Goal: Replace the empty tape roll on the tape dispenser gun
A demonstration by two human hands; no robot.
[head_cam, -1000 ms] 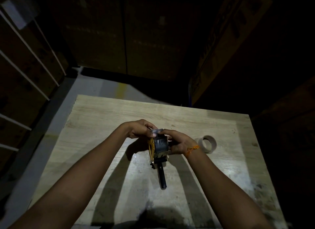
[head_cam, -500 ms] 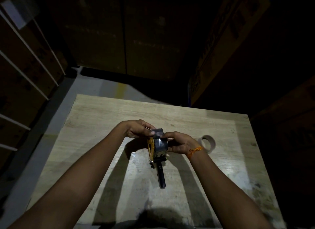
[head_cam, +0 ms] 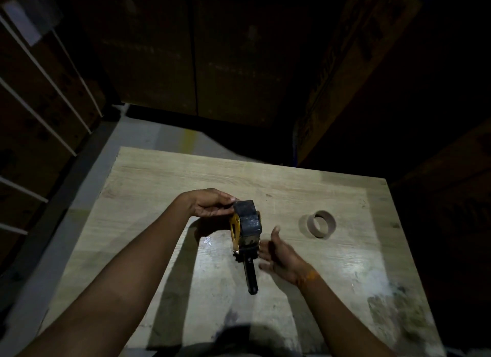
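The tape dispenser gun (head_cam: 245, 231) is over the middle of the wooden table (head_cam: 159, 186), yellow side plate to the left, black handle pointing toward me. A dark tape roll (head_cam: 244, 209) sits in its far end. My left hand (head_cam: 210, 203) grips that far end by the roll. My right hand (head_cam: 279, 253) is off the gun, just right of its body, fingers spread and blurred, holding nothing. The empty cardboard core (head_cam: 320, 223) lies on the table farther right.
Dark cardboard boxes (head_cam: 191, 58) stand beyond the table's far edge, and a tilted box (head_cam: 345, 72) leans at the right. White shelf rails (head_cam: 39, 90) run along the left. Grey floor (head_cam: 53, 237) shows left of the table.
My right hand has let go of the gun's head and pulled back toward me and to the right, opening. The left hand still holds the far end; the gun has barely shifted.
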